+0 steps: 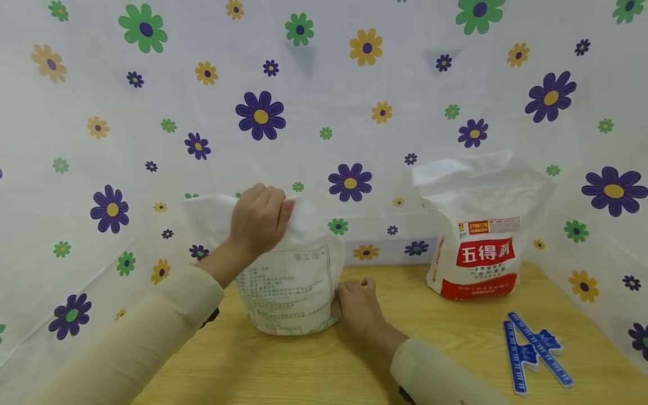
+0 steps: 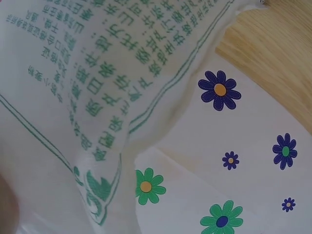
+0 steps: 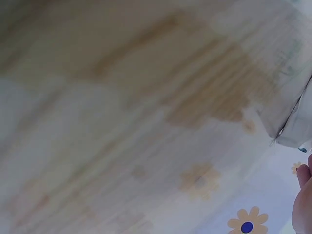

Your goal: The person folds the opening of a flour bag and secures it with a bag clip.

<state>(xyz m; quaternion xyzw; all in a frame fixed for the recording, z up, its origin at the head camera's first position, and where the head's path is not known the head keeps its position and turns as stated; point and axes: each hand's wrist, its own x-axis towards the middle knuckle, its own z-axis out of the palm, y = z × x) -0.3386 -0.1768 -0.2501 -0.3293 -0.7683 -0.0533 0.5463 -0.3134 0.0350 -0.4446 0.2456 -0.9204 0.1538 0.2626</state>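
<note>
A white flour bag [image 1: 288, 292] with green print stands tilted on the table at centre-left. My left hand [image 1: 260, 219] grips its gathered top edge. Low on the bag's right side, my right hand [image 1: 359, 309] holds the edge with curled fingers; the fingertips are partly hidden against the bag. From the left wrist, the printed face of the flour bag [image 2: 112, 73] fills the left half. In the blurred right wrist view, the bag's side [image 3: 287, 117] shows at the right, with part of my right hand [image 3: 303, 200] below it.
Another white flour bag [image 1: 481, 225] with a red label stands upright at the back right. Two blue-and-white sealing clips [image 1: 536, 351] lie crossed on the wooden table [image 1: 445, 343] in front of it. A flowered white sheet [image 1: 314, 79] hangs behind and at both sides.
</note>
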